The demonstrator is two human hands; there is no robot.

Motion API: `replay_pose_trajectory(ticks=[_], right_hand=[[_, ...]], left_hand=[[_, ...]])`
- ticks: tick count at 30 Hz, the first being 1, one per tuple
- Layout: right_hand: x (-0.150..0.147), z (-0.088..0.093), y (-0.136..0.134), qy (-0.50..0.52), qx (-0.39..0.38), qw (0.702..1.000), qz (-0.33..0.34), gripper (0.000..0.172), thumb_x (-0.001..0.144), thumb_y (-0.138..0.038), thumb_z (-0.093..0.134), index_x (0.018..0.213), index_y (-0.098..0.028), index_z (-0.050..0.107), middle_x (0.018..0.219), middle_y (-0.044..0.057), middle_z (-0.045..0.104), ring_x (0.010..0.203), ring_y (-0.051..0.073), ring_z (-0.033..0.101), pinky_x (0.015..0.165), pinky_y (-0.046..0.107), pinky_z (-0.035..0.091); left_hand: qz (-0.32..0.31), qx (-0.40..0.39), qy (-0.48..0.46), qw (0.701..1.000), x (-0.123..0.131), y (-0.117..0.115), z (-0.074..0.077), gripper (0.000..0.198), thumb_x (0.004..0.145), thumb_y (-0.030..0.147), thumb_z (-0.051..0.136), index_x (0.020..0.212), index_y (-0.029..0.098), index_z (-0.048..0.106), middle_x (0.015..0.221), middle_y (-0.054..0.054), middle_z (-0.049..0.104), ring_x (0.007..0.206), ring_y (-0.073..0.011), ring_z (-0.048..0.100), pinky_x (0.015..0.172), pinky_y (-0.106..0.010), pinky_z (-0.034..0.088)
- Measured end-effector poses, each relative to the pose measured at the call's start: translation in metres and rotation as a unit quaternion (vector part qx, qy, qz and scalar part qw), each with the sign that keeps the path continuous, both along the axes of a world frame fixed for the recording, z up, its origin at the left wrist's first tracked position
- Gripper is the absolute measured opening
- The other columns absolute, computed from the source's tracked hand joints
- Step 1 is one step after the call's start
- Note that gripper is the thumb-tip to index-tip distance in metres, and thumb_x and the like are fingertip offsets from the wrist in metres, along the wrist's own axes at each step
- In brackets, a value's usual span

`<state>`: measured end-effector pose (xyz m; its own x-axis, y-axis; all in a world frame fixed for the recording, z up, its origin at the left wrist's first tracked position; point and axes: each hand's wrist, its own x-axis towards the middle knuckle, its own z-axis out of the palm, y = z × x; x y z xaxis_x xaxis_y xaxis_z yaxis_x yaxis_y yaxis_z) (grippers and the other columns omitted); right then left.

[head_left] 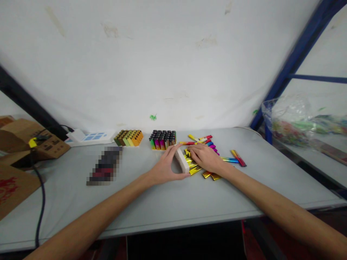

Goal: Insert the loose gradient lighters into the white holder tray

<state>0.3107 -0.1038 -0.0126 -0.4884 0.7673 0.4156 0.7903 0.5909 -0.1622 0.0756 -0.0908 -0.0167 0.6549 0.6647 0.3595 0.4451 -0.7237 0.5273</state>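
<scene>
My right grip (pixel 206 157) lay palm-down on a heap of gold lighters (pixel 211 176), covering most of them, so I could not count them, nor tell whether the fingers clasped any. My left grip (pixel 165 168) was closed round a white box (pixel 182 161), thumb at the near end and fingers at the far end. It stood tilted on the table (pixel 176 202), touching the gold heap, and I saw only one long side of it. A dark thing (pixel 105 167) to the left was blurred beyond telling.

Two packed blocks of lighters stood behind: a yellow-and-orange block (pixel 129 137) and a dark-topped block (pixel 162 139). Loose coloured lighters (pixel 207 139) fanned out beyond my right grip, partly hidden by it. Two more (pixel 238 157) lay apart to the right.

Cardboard boxes (pixel 27 141) sat at the left edge, cut off by the frame, with a black cable (pixel 42 202) trailing off the table. A clear plastic bag (pixel 290 119) lay on the next surface, behind a blue frame (pixel 295 54).
</scene>
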Motion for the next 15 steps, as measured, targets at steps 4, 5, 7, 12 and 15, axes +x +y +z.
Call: replay_pose_trajectory(ticks=[4, 5, 7, 12, 15], right_hand=[[-0.006, 0.002, -0.004, 0.034, 0.017, 0.999, -0.001, 0.036, 0.107, -0.023, 0.035, 0.114, -0.014, 0.069, 0.116, 0.014, 0.074, 0.114, 0.026, 0.066, 0.107, 0.046, 0.047], [-0.01, 0.002, -0.005, 0.039, 0.023, 0.999, 0.011, 0.036, 0.107, -0.023, 0.035, 0.121, -0.013, 0.067, 0.124, 0.015, 0.072, 0.121, 0.026, 0.063, 0.111, 0.047, 0.045], [-0.017, -0.001, -0.007, 0.029, 0.022, 0.998, 0.043, 0.036, 0.105, -0.022, 0.039, 0.13, -0.013, 0.064, 0.133, 0.017, 0.067, 0.129, 0.027, 0.059, 0.114, 0.048, 0.042], [-0.024, -0.005, -0.01, -0.033, 0.004, 0.996, 0.083, 0.03, 0.101, -0.022, 0.049, 0.123, -0.012, 0.068, 0.134, 0.019, 0.066, 0.13, 0.029, 0.057, 0.115, 0.049, 0.041], [-0.019, -0.005, -0.009, -0.036, 0.007, 0.997, 0.075, 0.028, 0.104, -0.023, 0.046, 0.117, -0.014, 0.069, 0.128, 0.016, 0.069, 0.125, 0.027, 0.06, 0.112, 0.047, 0.043]], left_hand=[[-0.002, 0.007, 0.0, 1.0, -0.002, 0.001, -0.002, 0.106, 0.073, 0.062, 0.081, 0.156, 0.022, 0.027, 0.154, -0.014, 0.041, 0.145, -0.0326, 0.039, 0.124, -0.047, 0.033], [-0.002, 0.007, -0.001, 1.0, -0.001, 0.002, -0.002, 0.106, 0.074, 0.062, 0.081, 0.156, 0.022, 0.027, 0.154, -0.014, 0.041, 0.146, -0.0325, 0.039, 0.124, -0.047, 0.032], [-0.002, 0.006, -0.003, 1.0, 0.0, 0.002, -0.003, 0.107, 0.073, 0.061, 0.081, 0.156, 0.022, 0.026, 0.155, -0.015, 0.04, 0.146, -0.0329, 0.038, 0.124, -0.048, 0.032], [-0.006, -0.004, 0.0, 1.0, 0.002, 0.002, 0.0, 0.106, 0.073, 0.06, 0.082, 0.155, 0.023, 0.028, 0.154, -0.015, 0.041, 0.146, -0.0347, 0.038, 0.123, -0.051, 0.033], [-0.019, 0.001, 0.004, 1.0, -0.002, 0.001, 0.005, 0.102, 0.073, 0.059, 0.082, 0.153, 0.023, 0.03, 0.152, -0.015, 0.042, 0.144, -0.0339, 0.041, 0.123, -0.05, 0.034]])
